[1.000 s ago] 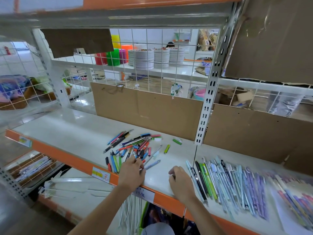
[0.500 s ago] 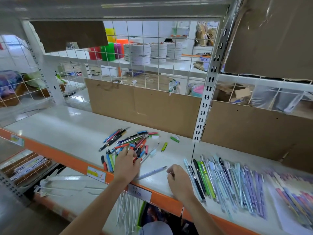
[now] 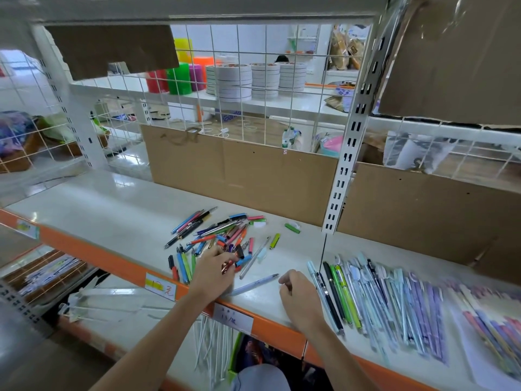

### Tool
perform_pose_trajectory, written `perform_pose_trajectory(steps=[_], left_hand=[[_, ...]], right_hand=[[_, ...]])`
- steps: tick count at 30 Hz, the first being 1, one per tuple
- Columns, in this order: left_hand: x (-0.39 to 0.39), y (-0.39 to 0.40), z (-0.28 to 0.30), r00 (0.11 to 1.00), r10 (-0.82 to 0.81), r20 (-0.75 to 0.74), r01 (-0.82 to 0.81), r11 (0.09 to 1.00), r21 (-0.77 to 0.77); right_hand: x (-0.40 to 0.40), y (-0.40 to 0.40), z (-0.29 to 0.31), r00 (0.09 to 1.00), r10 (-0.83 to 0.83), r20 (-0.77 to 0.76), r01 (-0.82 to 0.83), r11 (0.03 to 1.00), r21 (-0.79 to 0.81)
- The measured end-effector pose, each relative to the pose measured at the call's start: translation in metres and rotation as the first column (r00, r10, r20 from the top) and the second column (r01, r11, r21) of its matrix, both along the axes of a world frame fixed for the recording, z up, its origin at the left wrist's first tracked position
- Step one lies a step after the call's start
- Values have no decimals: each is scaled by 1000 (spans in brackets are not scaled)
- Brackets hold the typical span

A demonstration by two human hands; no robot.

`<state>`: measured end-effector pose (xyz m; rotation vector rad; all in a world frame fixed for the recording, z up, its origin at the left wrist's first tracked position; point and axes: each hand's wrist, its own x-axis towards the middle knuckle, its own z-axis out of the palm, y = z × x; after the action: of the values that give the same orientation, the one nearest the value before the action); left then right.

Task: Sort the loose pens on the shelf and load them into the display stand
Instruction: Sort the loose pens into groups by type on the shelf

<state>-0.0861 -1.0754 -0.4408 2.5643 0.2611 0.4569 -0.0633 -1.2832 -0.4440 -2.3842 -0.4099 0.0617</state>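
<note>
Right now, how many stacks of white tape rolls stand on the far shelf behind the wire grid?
3, side by side right of the coloured rolls: the left stack, the middle stack and the right stack. More may be hidden behind them.

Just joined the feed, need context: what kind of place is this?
Probably a stationery shop or its stockroom: metal shelving with handwritten price labels on the orange edge, loose pens heaped on the shelf, and tape rolls stacked behind.
</note>
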Motion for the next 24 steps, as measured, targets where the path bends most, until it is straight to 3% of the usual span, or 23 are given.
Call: perform_pose_trajectory(steps=[7, 16, 24], left_hand=[[-3, 5, 0, 990, 141, -10, -139, 987, 76], [-16, 36, 13, 969, 244, -29, -242, 970, 35], [-37, 74, 19, 928, 336, -162, -331, 942, 59]], right_hand=[[-1, 0, 1, 1000, -2, -13, 2, 1000, -1], [-1, 0, 2, 1000, -13, -28, 13, 1000, 11], [0, 1, 1, 999, -27, -32, 28, 999, 24]])
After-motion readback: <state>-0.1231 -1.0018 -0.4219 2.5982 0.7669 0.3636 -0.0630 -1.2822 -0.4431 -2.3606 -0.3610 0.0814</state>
